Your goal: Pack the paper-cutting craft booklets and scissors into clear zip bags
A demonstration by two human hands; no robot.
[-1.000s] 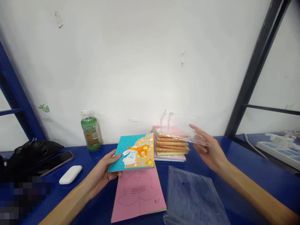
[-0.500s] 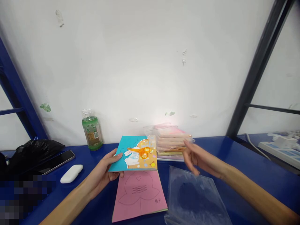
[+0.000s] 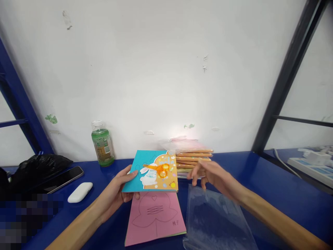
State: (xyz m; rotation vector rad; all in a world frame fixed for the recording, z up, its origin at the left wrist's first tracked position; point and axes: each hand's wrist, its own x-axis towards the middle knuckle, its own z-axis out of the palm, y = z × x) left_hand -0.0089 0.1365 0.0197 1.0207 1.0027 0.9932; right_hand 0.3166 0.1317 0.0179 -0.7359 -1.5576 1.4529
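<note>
My left hand (image 3: 118, 192) grips the left edge of a teal and orange craft booklet (image 3: 152, 172) with small orange scissors (image 3: 158, 169) packed on its cover. It is held just above a pink sheet (image 3: 154, 217) with a line drawing. My right hand (image 3: 212, 175) hovers with fingers spread and nothing in it, between the booklet and the far edge of a clear plastic sleeve (image 3: 215, 220) lying on the blue table (image 3: 273, 187). Behind it is a stack of wrapped booklets (image 3: 191, 156) against the wall.
A green drink bottle (image 3: 102, 144) stands at the wall on the left. A phone (image 3: 62, 178), a white case (image 3: 80, 192) and a black bag (image 3: 39, 166) lie at the left. A power strip (image 3: 312, 163) sits far right behind a black post (image 3: 283, 80).
My right hand left a clear packet on top of the stack and came back left and down toward the booklet. The left hand kept holding the booklet, shifting it slightly right.
</note>
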